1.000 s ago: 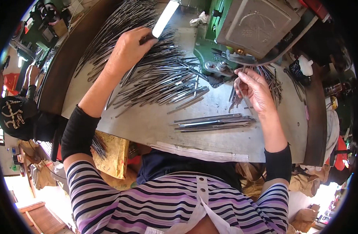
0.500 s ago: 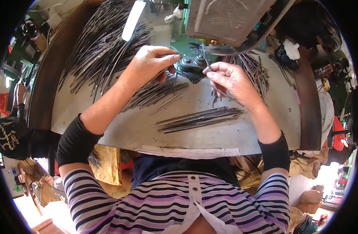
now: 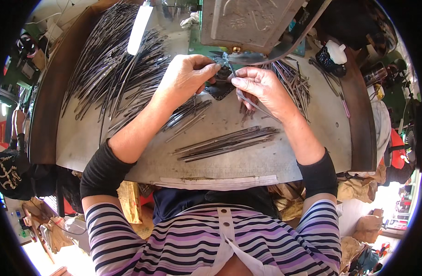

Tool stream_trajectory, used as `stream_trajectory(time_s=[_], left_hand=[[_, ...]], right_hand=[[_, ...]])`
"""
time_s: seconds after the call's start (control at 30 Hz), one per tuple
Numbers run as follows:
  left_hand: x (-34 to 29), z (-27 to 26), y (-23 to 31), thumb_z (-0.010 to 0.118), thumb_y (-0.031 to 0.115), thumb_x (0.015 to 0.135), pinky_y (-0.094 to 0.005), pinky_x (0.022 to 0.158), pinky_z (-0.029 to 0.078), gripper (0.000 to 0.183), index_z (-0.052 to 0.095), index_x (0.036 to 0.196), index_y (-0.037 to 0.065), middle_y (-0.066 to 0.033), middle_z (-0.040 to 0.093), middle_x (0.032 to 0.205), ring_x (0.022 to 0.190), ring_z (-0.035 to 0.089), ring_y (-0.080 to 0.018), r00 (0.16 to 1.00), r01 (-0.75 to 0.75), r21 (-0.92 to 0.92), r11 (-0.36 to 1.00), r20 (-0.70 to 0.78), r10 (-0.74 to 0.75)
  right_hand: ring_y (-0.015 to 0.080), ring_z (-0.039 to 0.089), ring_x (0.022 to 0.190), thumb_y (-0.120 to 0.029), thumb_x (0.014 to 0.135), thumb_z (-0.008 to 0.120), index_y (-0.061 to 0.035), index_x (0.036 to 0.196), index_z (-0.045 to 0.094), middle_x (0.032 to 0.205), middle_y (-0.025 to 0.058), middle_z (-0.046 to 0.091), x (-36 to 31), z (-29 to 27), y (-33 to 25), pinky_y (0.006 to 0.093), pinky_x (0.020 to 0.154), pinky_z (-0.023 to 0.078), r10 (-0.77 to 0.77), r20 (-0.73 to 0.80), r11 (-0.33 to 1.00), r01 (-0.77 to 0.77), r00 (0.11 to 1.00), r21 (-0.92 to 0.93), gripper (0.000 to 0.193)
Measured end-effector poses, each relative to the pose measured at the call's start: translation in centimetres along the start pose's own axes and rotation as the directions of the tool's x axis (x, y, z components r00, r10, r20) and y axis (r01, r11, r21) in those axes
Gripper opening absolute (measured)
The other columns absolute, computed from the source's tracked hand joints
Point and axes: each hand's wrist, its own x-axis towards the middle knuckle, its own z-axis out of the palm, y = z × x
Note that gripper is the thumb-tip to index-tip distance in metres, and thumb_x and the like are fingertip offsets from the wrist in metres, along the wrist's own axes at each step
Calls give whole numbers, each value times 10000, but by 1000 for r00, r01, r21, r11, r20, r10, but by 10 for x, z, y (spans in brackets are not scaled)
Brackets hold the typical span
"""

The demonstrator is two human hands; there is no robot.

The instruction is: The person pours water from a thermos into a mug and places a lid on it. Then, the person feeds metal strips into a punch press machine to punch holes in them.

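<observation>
Presently, note one metal strip (image 3: 232, 70) in the right hand (image 3: 261, 87), pinched between thumb and fingers, upper end close beside the tooling (image 3: 220, 56) of the green machine (image 3: 195, 37). Visible below the fingers: a further length, possibly of the same strip. Left hand (image 3: 185, 76): thumb and index finger brought together just left of the strip; contents of that pinch hidden, cannot tell.

Likely hazard: nipped fingertips, owing to both hands so near the tooling. Second hazard: a skewed or slipping strip, owing to a narrow grip. Third: tangled rods, owing to loose overlap in the left heap (image 3: 112, 64) beside the left forearm.

Count as follows: hands, two; machine, one; grey cover plate (image 3: 247, 23), one; tube lamp (image 3: 139, 30), one; left heap, one; front bundle (image 3: 227, 143), one; right heap (image 3: 294, 83), one. Individual rods: too overlapped for counting.
</observation>
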Motion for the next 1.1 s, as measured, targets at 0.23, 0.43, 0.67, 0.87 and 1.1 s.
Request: stream_trajectory(time_s=[0.23, 0.43, 0.67, 0.87, 1.1], left_hand=[[-3, -1, 0, 634, 223, 892, -227, 447, 425, 288, 687, 952, -54, -51, 653, 667, 483, 509, -57, 1000, 8, 59, 998, 7, -8], [-2, 0, -5, 642, 229, 887, -229, 451, 434, 291, 686, 949, -52, -54, 652, 661, 485, 518, -63, 1000, 18, -20, 1000, -11, -18], [-4, 2, -3, 635, 217, 895, -236, 460, 451, 275, 687, 949, -48, -59, 652, 658, 484, 527, -68, 999, 8, 42, 999, -36, -6], [-3, 4, -3, 639, 212, 893, -240, 465, 459, 268, 688, 936, -48, -58, 659, 662, 476, 537, -73, 999, 11, 48, 999, -42, -8], [-3, 5, -4, 634, 206, 894, -240, 459, 461, 268, 681, 941, -55, -66, 670, 674, 483, 559, -78, 999, 10, 55, 998, -48, -8]], right_hand=[[63, 511, 487, -220, 932, 606, -26, 1008, 616, 677, 10, 588, 0, 3, -4, 182, 455, 394, 40, 48, 997, -43, 998, 60, 209], [71, 554, 567, -246, 902, 660, -11, 1016, 621, 721, 13, 604, 0, -1, -2, 195, 492, 431, 57, 100, 993, -67, 993, 100, 264], [68, 509, 487, -191, 936, 598, -13, 1030, 614, 682, 24, 590, -2, 3, -1, 187, 445, 392, 74, 55, 991, -79, 996, 107, 202], [69, 513, 487, -196, 932, 602, -19, 1018, 610, 682, 21, 590, -3, 6, -3, 187, 444, 390, 59, 46, 994, -63, 997, 88, 197], [69, 516, 487, -196, 930, 603, -16, 1030, 607, 685, 16, 587, -2, 5, 1, 188, 442, 390, 84, 48, 992, -88, 995, 88, 206]])
